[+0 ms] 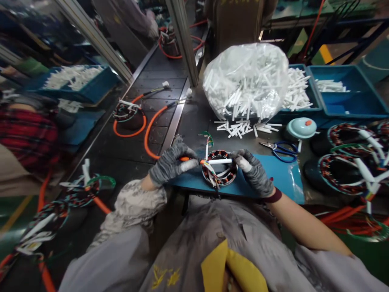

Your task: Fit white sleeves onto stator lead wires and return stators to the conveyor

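In front of me a motor stator [219, 180] with dark red and black windings sits on a blue mat [267, 170]. My left hand [173, 162], in a grey glove with white fingertips, is closed around an orange cable [184, 159] at the stator's left side. A white sleeve tube [221, 161] lies level across the stator's top. My right hand [252, 168], gloved too, pinches the tube's right end. Thin coloured wires [214, 172] hang from the cable end over the stator. Another white tube [207, 148] stands up behind, with green wires at its top.
Loose white tubes [238, 129] lie beyond the mat, below a clear bag of tubes [246, 81]. Blue-handled scissors [282, 151] and a pale blue round container [301, 128] are right. More stators [340, 174] stand far right; a conveyor [158, 81] runs left, with a co-worker's sleeve [27, 129] beyond.
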The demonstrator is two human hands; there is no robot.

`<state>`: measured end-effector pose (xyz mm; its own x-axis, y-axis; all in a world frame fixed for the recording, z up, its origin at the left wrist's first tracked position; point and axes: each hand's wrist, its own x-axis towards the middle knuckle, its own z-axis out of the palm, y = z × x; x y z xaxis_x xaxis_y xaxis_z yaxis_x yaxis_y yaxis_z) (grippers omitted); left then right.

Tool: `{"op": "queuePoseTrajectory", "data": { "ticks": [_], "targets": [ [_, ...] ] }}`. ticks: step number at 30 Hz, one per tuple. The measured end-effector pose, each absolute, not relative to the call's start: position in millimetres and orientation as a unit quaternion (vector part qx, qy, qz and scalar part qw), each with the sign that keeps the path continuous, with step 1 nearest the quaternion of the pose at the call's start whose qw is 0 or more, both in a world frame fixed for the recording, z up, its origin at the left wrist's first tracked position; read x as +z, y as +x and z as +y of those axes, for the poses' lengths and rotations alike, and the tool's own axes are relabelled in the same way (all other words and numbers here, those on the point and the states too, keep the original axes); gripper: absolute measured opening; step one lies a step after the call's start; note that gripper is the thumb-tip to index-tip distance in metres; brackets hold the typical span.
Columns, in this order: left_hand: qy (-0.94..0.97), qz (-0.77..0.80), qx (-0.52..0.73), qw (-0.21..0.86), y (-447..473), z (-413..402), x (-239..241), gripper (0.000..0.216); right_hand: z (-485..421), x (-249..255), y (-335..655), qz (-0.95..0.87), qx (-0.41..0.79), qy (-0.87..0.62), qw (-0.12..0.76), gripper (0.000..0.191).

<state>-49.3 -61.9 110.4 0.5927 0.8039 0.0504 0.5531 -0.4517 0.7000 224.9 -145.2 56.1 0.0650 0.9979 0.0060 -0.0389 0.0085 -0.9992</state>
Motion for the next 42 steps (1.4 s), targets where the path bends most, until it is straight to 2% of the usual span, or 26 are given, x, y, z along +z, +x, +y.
{"op": "queuePoseTrajectory", "data": {
  "ticks": [3,6,9,12,16,23,26,31,42],
  "targets": [
    [0.826,0.417,0.184,0.332,-45.7,-68.1,112.5,0.035,-130.7,62.3,231.2,-0.470,0.567,-0.466,0.490,0.036],
    [0.851,0.394,0.197,0.286,-21.8,-69.9,107.0,0.042,-122.3,66.6,236.8,-0.505,0.592,-0.439,0.449,0.037],
    [0.902,0.346,0.144,0.216,14.5,-77.0,102.7,0.046,-121.4,67.2,243.6,-0.519,0.596,-0.432,0.435,0.039],
    [0.918,0.343,0.082,0.182,37.9,-85.0,101.4,0.040,-122.6,66.2,251.0,-0.517,0.600,-0.428,0.435,0.041],
    [0.920,0.320,0.087,0.206,28.8,-87.6,99.5,0.036,-119.7,68.6,256.2,-0.519,0.612,-0.430,0.415,0.041],
    [0.913,0.288,0.110,0.266,8.5,-86.8,89.6,0.032,-113.0,81.1,256.0,-0.579,0.633,-0.413,0.306,0.040],
    [0.902,0.301,0.149,0.273,12.0,-88.1,82.5,0.026,-111.0,82.9,254.2,-0.579,0.635,-0.411,0.304,0.039],
    [0.880,0.299,0.205,0.307,12.8,-87.6,70.9,0.028,-107.4,82.5,251.6,-0.566,0.646,-0.414,0.300,0.040],
    [0.872,0.287,0.197,0.345,9.3,-83.2,66.8,0.032,-109.5,90.7,243.3,-0.566,0.650,-0.412,0.297,0.039]
  ]
}}
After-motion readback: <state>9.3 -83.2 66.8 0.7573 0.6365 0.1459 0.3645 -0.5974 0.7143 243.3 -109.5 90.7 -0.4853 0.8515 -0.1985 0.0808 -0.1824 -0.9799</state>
